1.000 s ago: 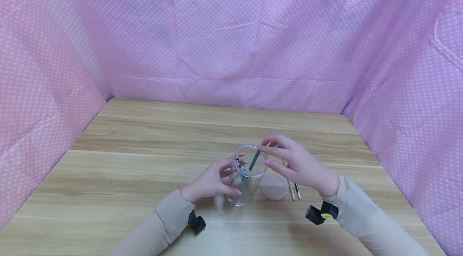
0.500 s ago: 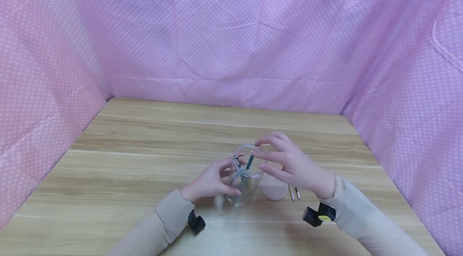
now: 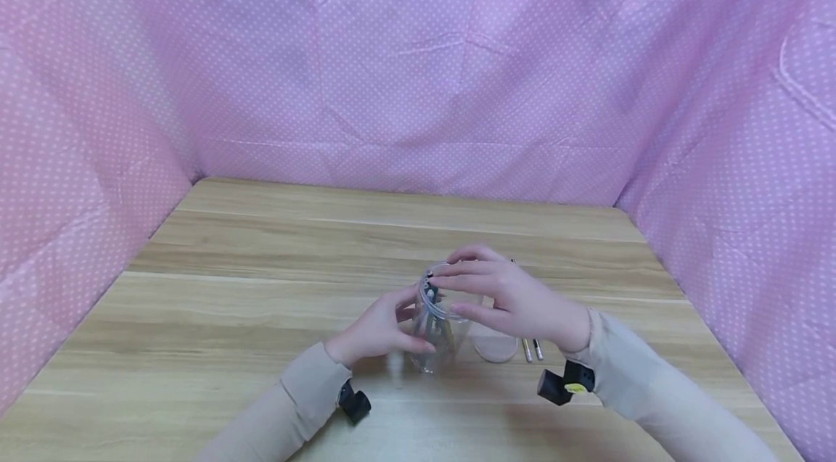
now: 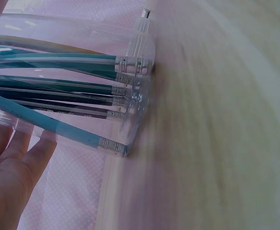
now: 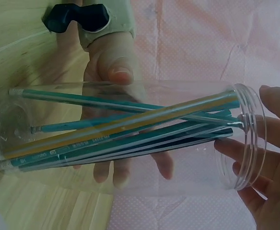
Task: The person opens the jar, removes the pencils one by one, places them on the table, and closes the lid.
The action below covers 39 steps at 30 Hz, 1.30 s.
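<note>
Head view high, facing forward-down, wrist views close, sharing jar (image 5: 197, 167)

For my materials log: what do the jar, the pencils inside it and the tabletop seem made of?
The jar: probably plastic, possibly glass; it is see-through and glossy. The pencils: painted, glossy by their sheen, likely wood underneath; their silvery bands look metal. The tabletop: smooth-looking wood or wood-look laminate, by its grain.

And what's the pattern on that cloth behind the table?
The cloth has small white dots on pinkish purple; the head view shows it best.
</note>
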Available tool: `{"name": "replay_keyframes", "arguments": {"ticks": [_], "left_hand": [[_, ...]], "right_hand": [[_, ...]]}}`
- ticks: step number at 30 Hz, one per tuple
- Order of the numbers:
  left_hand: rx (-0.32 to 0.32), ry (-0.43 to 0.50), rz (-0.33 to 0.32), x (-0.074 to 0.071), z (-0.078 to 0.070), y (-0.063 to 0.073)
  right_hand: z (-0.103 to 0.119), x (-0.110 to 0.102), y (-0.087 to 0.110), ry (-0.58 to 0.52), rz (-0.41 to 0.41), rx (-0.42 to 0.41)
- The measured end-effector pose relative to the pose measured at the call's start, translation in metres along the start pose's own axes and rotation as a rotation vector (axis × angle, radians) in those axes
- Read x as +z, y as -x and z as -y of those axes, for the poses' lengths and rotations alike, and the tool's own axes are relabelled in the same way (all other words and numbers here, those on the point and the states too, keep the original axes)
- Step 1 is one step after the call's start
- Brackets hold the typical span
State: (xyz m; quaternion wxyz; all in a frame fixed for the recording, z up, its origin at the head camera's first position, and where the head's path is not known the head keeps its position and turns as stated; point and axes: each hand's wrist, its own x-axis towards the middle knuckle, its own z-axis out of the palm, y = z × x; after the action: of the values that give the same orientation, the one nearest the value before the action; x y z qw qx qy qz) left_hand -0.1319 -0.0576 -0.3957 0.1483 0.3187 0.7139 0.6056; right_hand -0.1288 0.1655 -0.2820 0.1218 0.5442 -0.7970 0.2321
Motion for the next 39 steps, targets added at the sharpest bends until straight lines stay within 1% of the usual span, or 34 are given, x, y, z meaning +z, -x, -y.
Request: {"name": "replay_keyframes", "arguments": {"ticks": [2,8,13,17,22,26,31,36,39], "left_hand": [[0.002,-0.008,-0.004,0.0,0.0,0.0],[0.004,0.0,-0.012,0.0,0.001,-0.001],[0.0,0.002,-0.017,0.0,0.001,-0.001],[-0.003,0.001,-0.015,0.0,0.001,-0.001],[0.0,0.006,-0.019,0.0,0.001,-0.001],[-0.004,0.017,-0.018,0.0,0.001,-0.002],[0.0,0.018,-0.013,0.0,0.001,-0.002],[0.004,0.015,-0.007,-0.001,0.002,-0.001],[0.004,0.021,-0.008,0.0,0.001,-0.001]], "right_hand": [[-0.001,0.001,-0.001,-0.017,-0.006,-0.007],[-0.004,0.002,-0.006,-0.108,-0.045,0.024],[-0.005,0.006,-0.011,-0.127,-0.088,0.026],[-0.002,0.009,-0.012,-0.161,-0.114,0.089],[0.002,0.011,-0.014,-0.204,-0.111,0.186],[0.004,0.01,-0.015,-0.221,-0.101,0.226],[0.006,0.009,-0.016,-0.221,-0.092,0.247],[0.007,0.01,-0.017,-0.242,-0.101,0.263],[0.006,0.01,-0.017,-0.252,-0.106,0.251]]}}
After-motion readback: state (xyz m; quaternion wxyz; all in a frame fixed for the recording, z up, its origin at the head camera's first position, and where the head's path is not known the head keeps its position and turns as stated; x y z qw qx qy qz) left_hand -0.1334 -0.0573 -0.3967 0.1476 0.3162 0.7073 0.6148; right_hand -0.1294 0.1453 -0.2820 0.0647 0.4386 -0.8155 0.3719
